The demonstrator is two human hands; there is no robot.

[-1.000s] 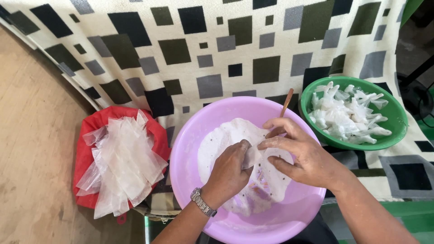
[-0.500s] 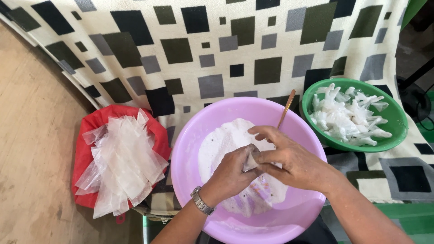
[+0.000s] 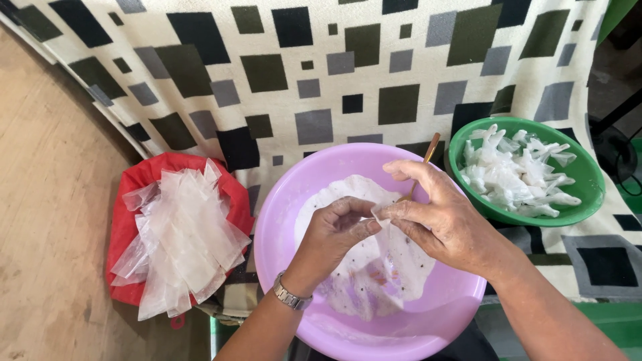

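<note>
Head view: both hands (image 3: 401, 224) on thin translucent wrapper (image 3: 374, 267), round purple basin (image 3: 281, 220).

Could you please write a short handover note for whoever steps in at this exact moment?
Left hand and right hand together pinch a small clear bag over the purple basin, which holds a white mass. A thin wooden stick leans on the basin rim. Done: filled bags lie in the green bowl. Left: a pile of empty bags on the red bag.
</note>
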